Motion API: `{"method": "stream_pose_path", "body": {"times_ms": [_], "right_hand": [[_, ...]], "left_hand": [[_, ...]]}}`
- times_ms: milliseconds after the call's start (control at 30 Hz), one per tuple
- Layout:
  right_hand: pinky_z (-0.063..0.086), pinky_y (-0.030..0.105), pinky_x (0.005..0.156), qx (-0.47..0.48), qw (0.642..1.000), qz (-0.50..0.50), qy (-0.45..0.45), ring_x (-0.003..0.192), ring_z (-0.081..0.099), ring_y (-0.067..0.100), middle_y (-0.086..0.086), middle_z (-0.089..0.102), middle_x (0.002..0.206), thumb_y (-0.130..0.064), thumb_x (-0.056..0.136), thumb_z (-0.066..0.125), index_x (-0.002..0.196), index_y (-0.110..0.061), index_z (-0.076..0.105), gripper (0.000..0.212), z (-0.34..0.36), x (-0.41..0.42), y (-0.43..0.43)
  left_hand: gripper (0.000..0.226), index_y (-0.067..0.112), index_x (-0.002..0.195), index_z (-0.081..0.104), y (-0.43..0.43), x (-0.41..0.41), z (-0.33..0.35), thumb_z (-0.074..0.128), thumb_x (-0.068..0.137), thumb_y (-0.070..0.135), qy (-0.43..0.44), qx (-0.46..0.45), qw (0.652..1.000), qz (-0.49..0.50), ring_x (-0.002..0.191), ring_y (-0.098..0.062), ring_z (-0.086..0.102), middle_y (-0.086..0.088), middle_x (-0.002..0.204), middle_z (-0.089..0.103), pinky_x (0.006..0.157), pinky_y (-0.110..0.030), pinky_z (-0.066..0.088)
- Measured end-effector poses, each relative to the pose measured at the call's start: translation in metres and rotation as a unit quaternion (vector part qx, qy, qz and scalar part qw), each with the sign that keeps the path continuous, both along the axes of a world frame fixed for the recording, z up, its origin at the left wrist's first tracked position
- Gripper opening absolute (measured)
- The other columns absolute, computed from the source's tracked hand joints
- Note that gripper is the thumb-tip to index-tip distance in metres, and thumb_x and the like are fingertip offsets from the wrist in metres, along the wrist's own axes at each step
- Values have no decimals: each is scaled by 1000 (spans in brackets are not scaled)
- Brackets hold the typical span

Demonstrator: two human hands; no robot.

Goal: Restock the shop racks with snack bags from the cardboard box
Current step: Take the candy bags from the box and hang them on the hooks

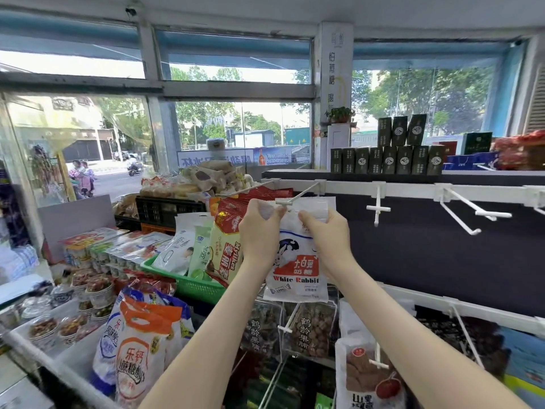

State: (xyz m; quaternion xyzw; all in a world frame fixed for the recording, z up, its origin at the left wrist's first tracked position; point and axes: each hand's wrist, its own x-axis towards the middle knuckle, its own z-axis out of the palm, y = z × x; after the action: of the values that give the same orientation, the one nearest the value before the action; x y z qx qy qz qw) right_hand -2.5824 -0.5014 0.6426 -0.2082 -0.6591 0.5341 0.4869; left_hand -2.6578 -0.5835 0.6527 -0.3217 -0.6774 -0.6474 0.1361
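Note:
A white White Rabbit candy bag (298,262) hangs upright in front of the dark rack panel. My left hand (258,228) pinches its top left corner and my right hand (326,231) pinches its top right edge. The bag's top sits right at the T-shaped tip of a white peg hook (298,196) on the upper rail. Whether the hook passes through the bag's hole I cannot tell. The cardboard box is not in view.
Three more empty white hooks (469,208) stick out of the upper rail to the right. Bags of dried fruit (312,329) hang on the lower rail. A green basket (191,286) of snack bags stands at the left, with dark boxes (389,159) on the top shelf.

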Motion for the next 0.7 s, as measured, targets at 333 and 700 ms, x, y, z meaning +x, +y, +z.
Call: {"method": "stream_pose_path", "body": {"times_ms": [333, 700], "right_hand": [[56, 44, 72, 55, 997, -10, -49, 82, 67, 31, 15, 68, 87, -24, 86, 65, 93, -3, 62, 23, 9, 6, 0], [55, 38, 69, 101, 987, 1, -126, 81, 67, 26, 12, 69, 85, -22, 82, 68, 87, -3, 65, 20, 23, 13, 0]], "left_hand": [[34, 18, 69, 40, 0, -2, 1, 66, 87, 31, 17, -17, 1000, 8, 59, -6, 39, 5, 66, 46, 55, -7, 33], [28, 13, 83, 53, 0, -10, 1, 65, 86, 38, -30, -68, 997, 13, 74, -13, 49, 3, 79, 54, 63, -27, 33]]}}
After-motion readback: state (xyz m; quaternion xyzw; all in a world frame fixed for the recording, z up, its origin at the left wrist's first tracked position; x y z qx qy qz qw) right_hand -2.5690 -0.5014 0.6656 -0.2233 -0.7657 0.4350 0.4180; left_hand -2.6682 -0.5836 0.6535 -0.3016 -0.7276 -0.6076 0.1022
